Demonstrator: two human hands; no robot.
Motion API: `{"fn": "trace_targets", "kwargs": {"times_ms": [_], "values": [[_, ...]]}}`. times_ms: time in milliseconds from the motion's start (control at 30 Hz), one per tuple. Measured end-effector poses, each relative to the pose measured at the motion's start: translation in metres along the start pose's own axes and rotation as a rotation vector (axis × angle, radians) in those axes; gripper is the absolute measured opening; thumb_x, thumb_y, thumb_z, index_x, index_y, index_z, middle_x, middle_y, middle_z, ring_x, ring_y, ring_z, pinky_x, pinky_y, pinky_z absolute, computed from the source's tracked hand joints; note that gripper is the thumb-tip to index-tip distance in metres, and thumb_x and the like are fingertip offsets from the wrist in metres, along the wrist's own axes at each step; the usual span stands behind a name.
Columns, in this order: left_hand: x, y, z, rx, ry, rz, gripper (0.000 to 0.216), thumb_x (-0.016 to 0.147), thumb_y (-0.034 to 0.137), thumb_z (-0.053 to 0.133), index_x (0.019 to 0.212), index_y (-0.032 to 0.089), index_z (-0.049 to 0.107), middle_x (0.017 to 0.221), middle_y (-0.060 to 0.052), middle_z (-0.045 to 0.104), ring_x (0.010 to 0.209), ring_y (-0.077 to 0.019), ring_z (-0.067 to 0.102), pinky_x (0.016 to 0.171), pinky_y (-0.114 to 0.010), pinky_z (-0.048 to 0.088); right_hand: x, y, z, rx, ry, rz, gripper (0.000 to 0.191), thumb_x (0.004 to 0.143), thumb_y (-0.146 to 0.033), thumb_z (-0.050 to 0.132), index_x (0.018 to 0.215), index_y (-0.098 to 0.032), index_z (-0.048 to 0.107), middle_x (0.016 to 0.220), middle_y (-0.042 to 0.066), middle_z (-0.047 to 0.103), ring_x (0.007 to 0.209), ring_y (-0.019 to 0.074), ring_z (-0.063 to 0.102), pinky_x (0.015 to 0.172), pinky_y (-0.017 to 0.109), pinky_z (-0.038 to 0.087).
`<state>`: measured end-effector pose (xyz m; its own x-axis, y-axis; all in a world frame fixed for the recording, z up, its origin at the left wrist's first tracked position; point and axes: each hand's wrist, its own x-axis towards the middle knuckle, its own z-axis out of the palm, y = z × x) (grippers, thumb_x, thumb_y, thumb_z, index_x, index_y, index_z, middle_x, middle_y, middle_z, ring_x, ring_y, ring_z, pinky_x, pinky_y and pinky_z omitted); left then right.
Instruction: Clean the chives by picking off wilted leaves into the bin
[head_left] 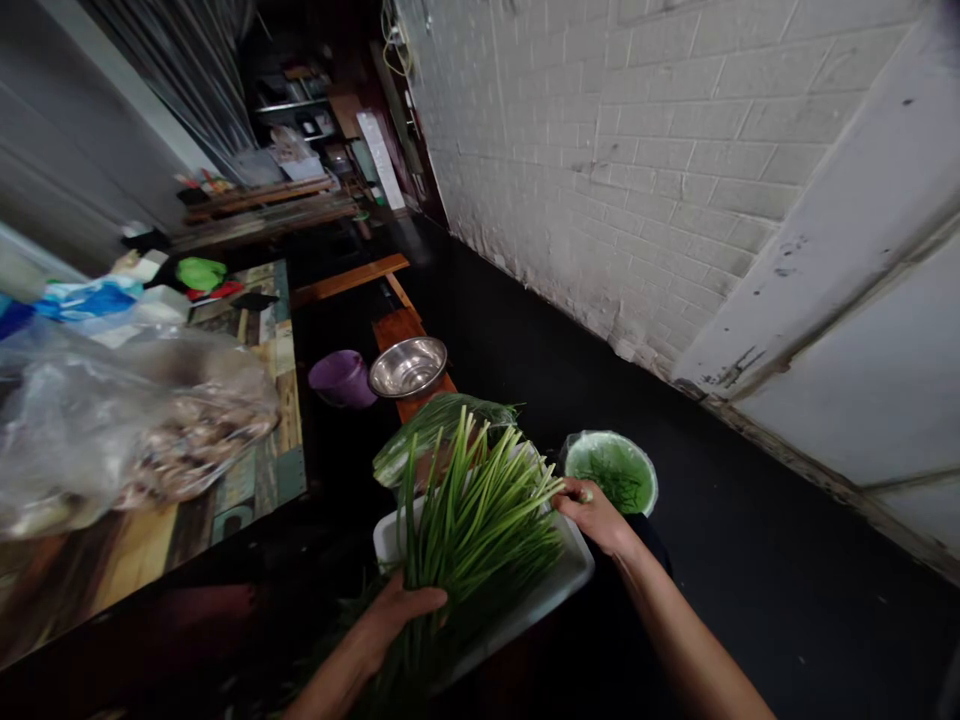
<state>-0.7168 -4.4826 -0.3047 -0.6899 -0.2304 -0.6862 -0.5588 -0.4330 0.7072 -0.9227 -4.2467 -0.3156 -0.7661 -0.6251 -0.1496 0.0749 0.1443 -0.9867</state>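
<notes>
My left hand (pixel 405 602) is closed round the lower part of a bunch of long green chives (pixel 472 520). The bunch fans out over a white plastic basin (pixel 574 570). At the basin's right side, my right hand (pixel 592 512) pinches pale stalk ends of the chives between thumb and fingers. Behind the bunch lies another heap of greens in clear plastic (pixel 442 425). Just past my right hand stands a light green lined bucket (pixel 613 470) with bits of greens inside. The lower ends of the bunch are in shadow.
A steel bowl (pixel 409 368) sits on a wooden bench (pixel 401 325), beside a purple bucket (pixel 341 378) on the floor. On the left, a plank table (pixel 259 470) carries clear plastic bags (pixel 202 420). A white brick wall (pixel 600 180) runs along the right.
</notes>
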Motion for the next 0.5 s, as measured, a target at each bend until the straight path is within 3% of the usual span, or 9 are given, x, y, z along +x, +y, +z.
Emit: {"fn": "trace_targets", "kwargs": {"times_ms": [200, 367, 500], "values": [[-0.001, 0.005, 0.008, 0.064, 0.063, 0.026, 0.060, 0.044, 0.042, 0.091, 0.093, 0.017, 0.067, 0.069, -0.002, 0.072, 0.063, -0.0220, 0.064, 0.062, -0.032, 0.048, 0.000, 0.004, 0.001, -0.314, 0.221, -0.256, 0.015, 0.077, -0.023, 0.048, 0.062, -0.019, 0.052, 0.063, -0.002, 0.049, 0.060, 0.0120, 0.046, 0.060, 0.025, 0.036], [-0.003, 0.011, 0.012, 0.149, 0.089, 0.063, 0.052, 0.044, 0.043, 0.090, 0.084, 0.018, 0.067, 0.062, 0.000, 0.068, 0.069, -0.0249, 0.065, 0.071, -0.037, 0.050, 0.000, 0.009, -0.005, -0.378, 0.341, -0.310, 0.014, 0.077, -0.021, 0.048, 0.064, -0.019, 0.053, 0.063, -0.001, 0.052, 0.059, 0.0128, 0.049, 0.059, 0.025, 0.038], [-0.004, 0.014, 0.015, 0.152, 0.120, 0.102, 0.054, 0.043, 0.039, 0.090, 0.087, 0.017, 0.068, 0.071, -0.002, 0.073, 0.076, -0.0270, 0.067, 0.075, -0.037, 0.052, 0.004, 0.016, -0.022, -0.376, 0.383, -0.287, 0.013, 0.076, -0.023, 0.048, 0.067, -0.019, 0.056, 0.065, 0.000, 0.055, 0.060, 0.0142, 0.050, 0.060, 0.026, 0.039]]}}
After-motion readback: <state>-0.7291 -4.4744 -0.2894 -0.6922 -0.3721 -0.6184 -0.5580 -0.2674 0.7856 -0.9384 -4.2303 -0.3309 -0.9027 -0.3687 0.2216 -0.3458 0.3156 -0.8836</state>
